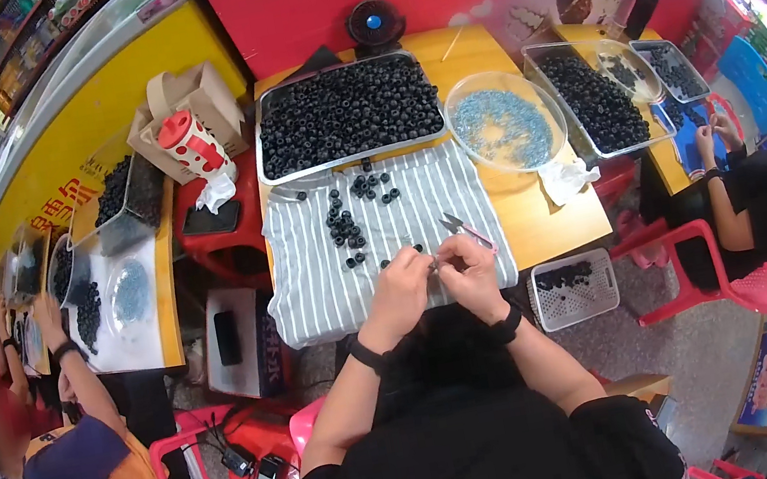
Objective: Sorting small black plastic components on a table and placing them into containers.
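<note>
Over the near edge of a grey-and-white striped cloth, my left hand and my right hand meet with fingertips pinched together. Whatever lies between them is too small to make out. Just beyond the right hand rest small cutters with dark blades and pink handles. Loose black ring-shaped parts are scattered over the cloth, and a few lie close to my left fingers. Behind the cloth a wide clear tray is heaped with more black parts. A round clear dish to its right holds small bluish pieces.
A white basket with black parts stands low at the right. Crumpled tissue lies by the dish. A red-dotted cup and a dark phone sit on a red stool at left. People work at tables on both sides.
</note>
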`<action>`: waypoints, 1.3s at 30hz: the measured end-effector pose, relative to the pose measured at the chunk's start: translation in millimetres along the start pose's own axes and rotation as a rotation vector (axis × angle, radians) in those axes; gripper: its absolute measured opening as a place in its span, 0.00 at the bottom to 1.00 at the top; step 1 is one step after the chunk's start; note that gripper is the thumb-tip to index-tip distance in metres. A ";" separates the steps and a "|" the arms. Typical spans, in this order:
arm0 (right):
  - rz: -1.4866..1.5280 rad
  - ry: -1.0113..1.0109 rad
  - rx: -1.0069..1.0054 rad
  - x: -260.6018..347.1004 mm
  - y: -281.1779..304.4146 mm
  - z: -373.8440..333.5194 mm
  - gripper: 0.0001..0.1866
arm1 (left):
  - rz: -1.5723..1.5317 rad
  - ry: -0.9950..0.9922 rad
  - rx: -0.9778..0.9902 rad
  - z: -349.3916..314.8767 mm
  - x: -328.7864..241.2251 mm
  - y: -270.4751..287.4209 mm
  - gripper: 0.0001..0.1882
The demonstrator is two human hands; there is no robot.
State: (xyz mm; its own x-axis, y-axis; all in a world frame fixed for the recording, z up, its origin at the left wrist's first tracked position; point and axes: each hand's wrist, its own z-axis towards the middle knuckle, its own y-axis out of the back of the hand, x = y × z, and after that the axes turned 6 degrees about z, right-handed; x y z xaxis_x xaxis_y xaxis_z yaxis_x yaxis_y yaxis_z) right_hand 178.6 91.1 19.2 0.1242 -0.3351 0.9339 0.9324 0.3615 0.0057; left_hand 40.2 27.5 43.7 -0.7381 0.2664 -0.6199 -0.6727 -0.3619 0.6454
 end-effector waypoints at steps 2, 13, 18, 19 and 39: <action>0.001 0.029 0.026 5.0 0.9 1.7 0.08 | 0.028 0.001 -0.017 -1.6 -6.0 0.6 0.09; -0.043 -0.009 0.076 8.4 1.2 1.3 0.08 | 0.041 -0.004 0.041 -5.2 3.0 -1.3 0.05; -0.086 0.010 0.084 5.2 1.3 0.5 0.08 | 0.000 0.037 0.033 1.0 9.6 2.6 0.07; -0.073 0.007 0.071 5.6 0.5 0.4 0.08 | 0.028 0.059 -0.012 2.8 11.6 3.6 0.07; -0.257 0.057 -0.092 6.2 1.4 14.7 0.05 | 0.589 0.178 0.075 39.7 15.6 -0.5 0.06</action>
State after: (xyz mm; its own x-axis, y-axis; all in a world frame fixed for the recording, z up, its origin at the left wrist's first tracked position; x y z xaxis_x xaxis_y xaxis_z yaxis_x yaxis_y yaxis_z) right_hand 175.7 102.3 30.2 -0.1037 -0.4553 0.8843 0.9623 0.1789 0.2050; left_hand 26.9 67.3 51.4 -0.9709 -0.1142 -0.2103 -0.1612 -0.3373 0.9275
